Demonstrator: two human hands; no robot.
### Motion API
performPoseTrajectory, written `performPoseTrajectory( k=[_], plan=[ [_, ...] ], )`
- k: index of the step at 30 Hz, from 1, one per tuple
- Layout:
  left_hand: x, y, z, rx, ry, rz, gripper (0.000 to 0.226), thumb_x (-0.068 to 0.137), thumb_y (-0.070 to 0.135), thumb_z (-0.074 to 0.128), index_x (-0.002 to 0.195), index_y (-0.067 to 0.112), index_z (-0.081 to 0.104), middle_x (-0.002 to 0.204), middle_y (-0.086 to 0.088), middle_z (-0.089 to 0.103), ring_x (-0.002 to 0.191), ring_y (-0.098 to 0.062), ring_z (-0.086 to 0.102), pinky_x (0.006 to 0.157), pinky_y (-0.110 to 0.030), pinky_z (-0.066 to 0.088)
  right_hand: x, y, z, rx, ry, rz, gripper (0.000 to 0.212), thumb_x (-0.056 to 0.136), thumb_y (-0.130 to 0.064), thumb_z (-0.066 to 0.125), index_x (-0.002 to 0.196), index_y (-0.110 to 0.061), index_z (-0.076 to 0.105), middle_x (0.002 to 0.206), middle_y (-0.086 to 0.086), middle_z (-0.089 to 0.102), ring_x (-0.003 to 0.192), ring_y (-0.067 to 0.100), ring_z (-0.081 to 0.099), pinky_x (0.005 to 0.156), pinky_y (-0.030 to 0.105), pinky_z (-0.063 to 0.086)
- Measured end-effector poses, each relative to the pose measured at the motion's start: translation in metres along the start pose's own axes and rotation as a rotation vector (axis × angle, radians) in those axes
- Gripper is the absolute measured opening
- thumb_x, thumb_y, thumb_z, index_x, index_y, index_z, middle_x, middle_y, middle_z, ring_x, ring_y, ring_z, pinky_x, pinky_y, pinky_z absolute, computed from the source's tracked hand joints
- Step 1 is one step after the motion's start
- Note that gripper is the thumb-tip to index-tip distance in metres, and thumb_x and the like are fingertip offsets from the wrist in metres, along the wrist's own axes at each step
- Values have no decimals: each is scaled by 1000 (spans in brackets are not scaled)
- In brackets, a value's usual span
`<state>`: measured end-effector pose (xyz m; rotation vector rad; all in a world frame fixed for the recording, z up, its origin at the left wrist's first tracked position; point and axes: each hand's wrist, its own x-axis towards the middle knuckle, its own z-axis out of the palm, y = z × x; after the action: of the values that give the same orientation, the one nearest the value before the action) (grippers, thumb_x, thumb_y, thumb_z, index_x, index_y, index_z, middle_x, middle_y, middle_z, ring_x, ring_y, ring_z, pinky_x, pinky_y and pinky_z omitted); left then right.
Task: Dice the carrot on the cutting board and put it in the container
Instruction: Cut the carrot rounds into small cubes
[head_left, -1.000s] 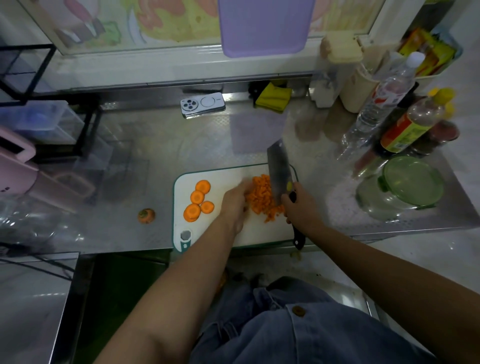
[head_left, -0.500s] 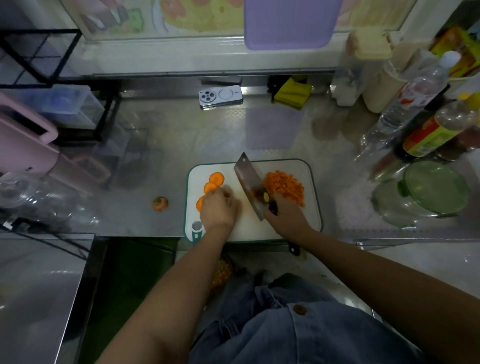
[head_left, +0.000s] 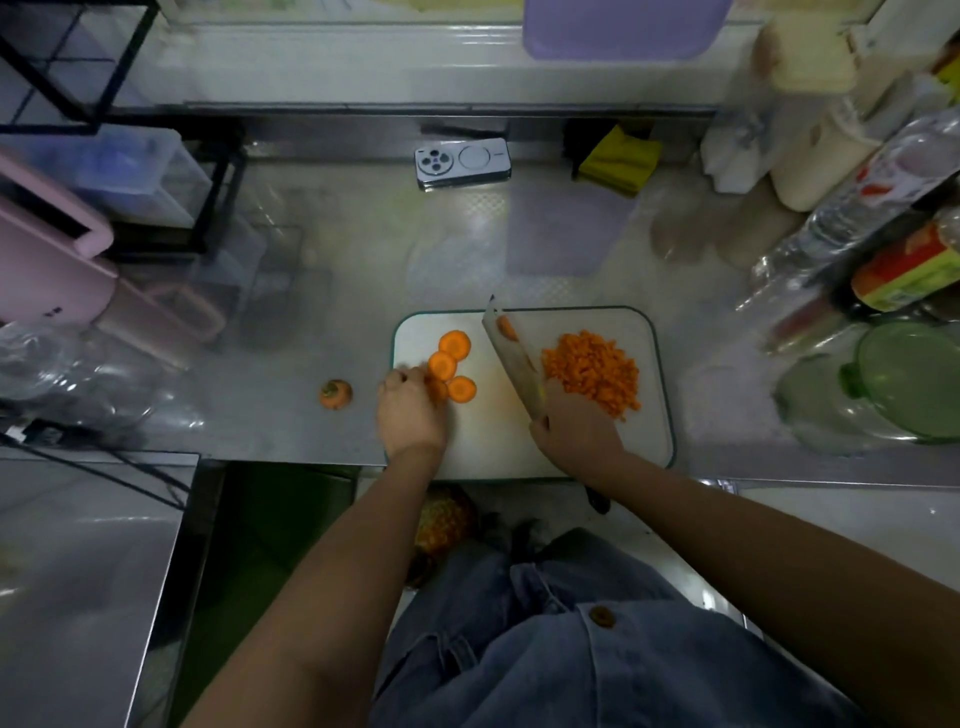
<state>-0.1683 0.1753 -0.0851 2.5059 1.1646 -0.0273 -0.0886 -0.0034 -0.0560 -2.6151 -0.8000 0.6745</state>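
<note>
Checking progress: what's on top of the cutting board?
A diced carrot pile right, round carrot slices left, the cleaver between. The left hand hides part of one slice.

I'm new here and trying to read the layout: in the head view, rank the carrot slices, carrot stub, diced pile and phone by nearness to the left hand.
From the left hand:
1. carrot slices, at its fingertips on the board.
2. carrot stub, just left, on the counter.
3. diced pile, to the right, beyond the knife.
4. phone, far back.
</note>
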Motion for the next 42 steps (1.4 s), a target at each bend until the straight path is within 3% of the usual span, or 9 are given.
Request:
performPoseTrajectory(
  k=[4, 7, 11, 14, 17, 21, 30, 37, 42],
  plan=[
    [4, -3, -5, -103, 24, -8, 26, 85, 16, 63, 109, 7, 59, 111, -15, 54, 103, -32, 51, 83, -40, 44, 2, 2, 1, 26, 13, -2, 23, 92, -23, 51, 105, -5, 46, 79, 4, 50, 75, 26, 57, 57, 30, 35],
    [9, -2, -10, -323, 14, -12, 10, 85, 19, 65, 92, 12, 63, 95, -10, 63, 88, -27, 59, 70, -30, 43, 4, 3, 0, 36, 21, 10, 23, 91, -24, 52, 104, -5, 46, 75, 2, 47, 69, 23, 52, 55, 30, 35],
    [17, 9, -18, -556, -1, -83, 6, 89, 16, 63, 91, 11, 64, 88, -2, 63, 86, -20, 58, 71, -24, 37, 5, 3, 2, 21, 25, 20, 23, 91, -25, 52, 104, -6, 47, 73, 1, 49, 65, 21, 51, 54, 31, 39],
    [26, 15, -18, -475, -7, -136, 4, 89, 16, 62, 92, 14, 61, 97, -7, 65, 87, -19, 56, 73, -26, 37, 5, 3, 2, 7, 16, 27, 22, 90, -26, 51, 101, -7, 46, 70, 1, 48, 63, 23, 52, 55, 36, 46],
    [33, 13, -11, -353, -28, -123, 25, 88, 15, 63, 113, 11, 63, 114, -13, 63, 102, -28, 59, 88, -33, 44, 4, 2, 1, 18, 19, 20, 20, 89, -24, 51, 100, -7, 46, 70, 2, 49, 65, 27, 57, 57, 40, 49],
    [36, 12, -4, -183, -64, -41, 29, 91, 15, 58, 118, 9, 63, 125, -18, 49, 105, -34, 54, 93, -36, 41, 5, 0, 2, 20, 23, 19, 18, 90, -22, 51, 100, -8, 46, 71, 1, 48, 63, 23, 53, 55, 34, 44],
    [27, 18, -24, -313, -52, 22, 18, 89, 22, 63, 100, 7, 61, 96, -11, 65, 90, -26, 58, 71, -29, 39, 4, 0, 2, 22, 23, 7, 16, 91, -21, 50, 96, -9, 42, 71, 0, 44, 64, 21, 48, 54, 33, 37],
    [8, 33, -18, -446, -209, 7, 23, 80, 28, 74, 94, 11, 66, 95, -8, 68, 91, -24, 62, 81, -32, 49, 3, -1, -1, 34, 0, -2, 20, 91, -22, 50, 102, -6, 44, 79, 5, 49, 68, 24, 49, 57, 32, 36],
    [-14, 49, -5, -396, -281, 6, 22, 83, 28, 71, 94, 10, 69, 91, -9, 69, 89, -23, 63, 70, -25, 40, -13, 9, -2, 37, 14, -34, 23, 91, -22, 53, 106, -6, 46, 78, 5, 53, 69, 23, 51, 58, 31, 34]
  ],
)
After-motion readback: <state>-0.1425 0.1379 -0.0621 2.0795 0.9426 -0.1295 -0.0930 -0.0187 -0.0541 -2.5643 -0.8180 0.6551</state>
